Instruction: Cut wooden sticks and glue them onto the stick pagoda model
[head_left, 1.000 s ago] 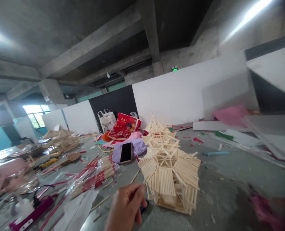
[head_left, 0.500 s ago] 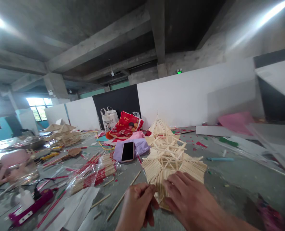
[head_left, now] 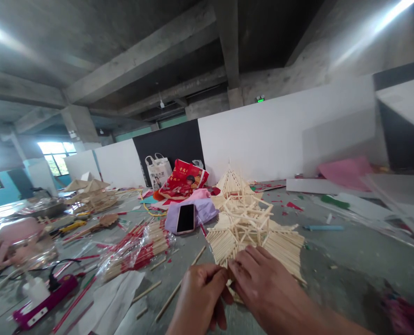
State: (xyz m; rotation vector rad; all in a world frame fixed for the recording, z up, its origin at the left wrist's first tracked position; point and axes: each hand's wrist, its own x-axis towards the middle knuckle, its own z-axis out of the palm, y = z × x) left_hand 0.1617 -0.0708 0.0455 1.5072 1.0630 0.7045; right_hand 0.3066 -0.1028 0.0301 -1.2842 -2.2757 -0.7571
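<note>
We see both of the person's hands meeting at the near edge of a tiered pagoda-like model built of pale wooden sticks (head_left: 252, 223), which stands on the grey concrete floor (head_left: 349, 251) at centre frame. The left hand (head_left: 201, 298) is curled, its fingertips pinched against the model's lower front panel; what, if anything, lies between them we cannot tell. The right hand (head_left: 266, 284) lies spread, fingers flat on the same fan-shaped panel of sticks, touching the left hand's fingertips. Just behind the model rests a black smartphone (head_left: 186, 217) on a lilac cloth (head_left: 207, 210), with a red printed bag (head_left: 184, 179) beyond. To the left lie a clear-wrapped bundle of sticks with red bands (head_left: 140, 249), loose sticks, and a magenta power strip (head_left: 42, 304).
</note>
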